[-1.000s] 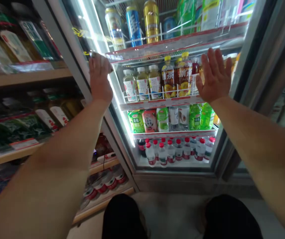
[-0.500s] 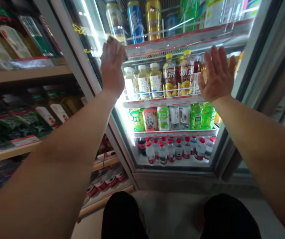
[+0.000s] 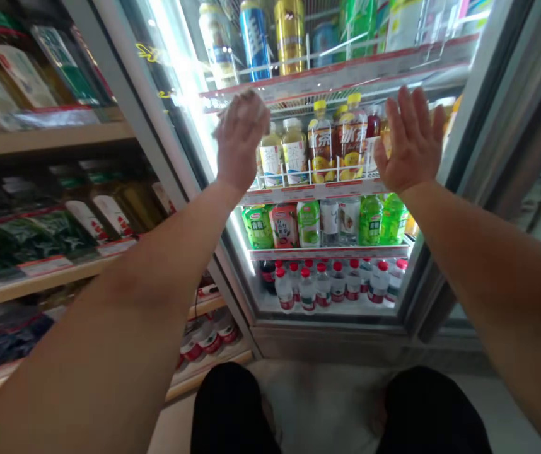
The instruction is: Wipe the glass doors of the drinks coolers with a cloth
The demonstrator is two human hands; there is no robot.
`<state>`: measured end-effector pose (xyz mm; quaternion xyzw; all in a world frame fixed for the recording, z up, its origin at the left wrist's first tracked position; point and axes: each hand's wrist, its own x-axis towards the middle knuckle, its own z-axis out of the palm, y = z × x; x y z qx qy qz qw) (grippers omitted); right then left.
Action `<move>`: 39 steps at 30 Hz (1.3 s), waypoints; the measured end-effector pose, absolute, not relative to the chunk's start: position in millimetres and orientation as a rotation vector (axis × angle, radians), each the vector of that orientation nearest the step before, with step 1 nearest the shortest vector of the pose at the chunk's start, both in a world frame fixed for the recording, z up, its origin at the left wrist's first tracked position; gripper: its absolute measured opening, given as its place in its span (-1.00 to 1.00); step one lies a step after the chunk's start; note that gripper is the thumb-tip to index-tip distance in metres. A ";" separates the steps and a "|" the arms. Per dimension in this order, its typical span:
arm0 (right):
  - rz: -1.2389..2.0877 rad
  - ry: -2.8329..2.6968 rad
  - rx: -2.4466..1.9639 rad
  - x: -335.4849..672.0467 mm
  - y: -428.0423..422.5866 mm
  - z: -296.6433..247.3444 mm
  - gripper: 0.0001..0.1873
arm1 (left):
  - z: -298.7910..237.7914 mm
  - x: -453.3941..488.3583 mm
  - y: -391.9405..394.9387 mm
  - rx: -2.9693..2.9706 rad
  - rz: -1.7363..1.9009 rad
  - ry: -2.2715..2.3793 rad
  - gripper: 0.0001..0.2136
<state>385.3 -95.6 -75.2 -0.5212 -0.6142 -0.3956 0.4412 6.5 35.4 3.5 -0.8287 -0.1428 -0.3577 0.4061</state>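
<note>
Left hand (image 3: pixel 243 135) bunched on blurred pale cloth (image 3: pixel 218 126) toward glass door's (image 3: pixel 331 324) left edge; right hand (image 3: pixel 411 144), well apart, fingers splayed, near its right edge.

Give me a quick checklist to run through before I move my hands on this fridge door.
1. Right hand open, fingers extended at the glass door: ok.
2. Left hand has a firm hold on the pale cloth: cannot tell, blurred.
3. Door shut: ok, as far as it shows.
4. Red-capped bottles upright: ok.
5. Yellow-capped bottles upright: ok.
6. Footing steady: cannot tell; black trouser legs block the view.
</note>
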 end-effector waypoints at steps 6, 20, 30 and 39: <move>-1.022 -1.526 -1.282 389.0 -89.3 -76.4 -0.25 | -4.5 23.4 5.1 -2.256 -0.519 -0.288 -0.56; -1.009 -1.506 -1.330 382.6 -98.0 -75.6 -0.28 | 9.9 64.5 -9.7 -2.206 -0.612 -0.358 -0.58; -0.978 -1.515 -1.348 382.0 -100.5 -75.5 -0.27 | -10.5 65.7 -13.3 -2.386 -0.296 -0.213 -0.57; -1.063 -1.505 -1.282 385.5 -93.5 -76.3 -0.24 | -17.4 57.3 -14.4 -2.320 -0.427 -0.271 -0.55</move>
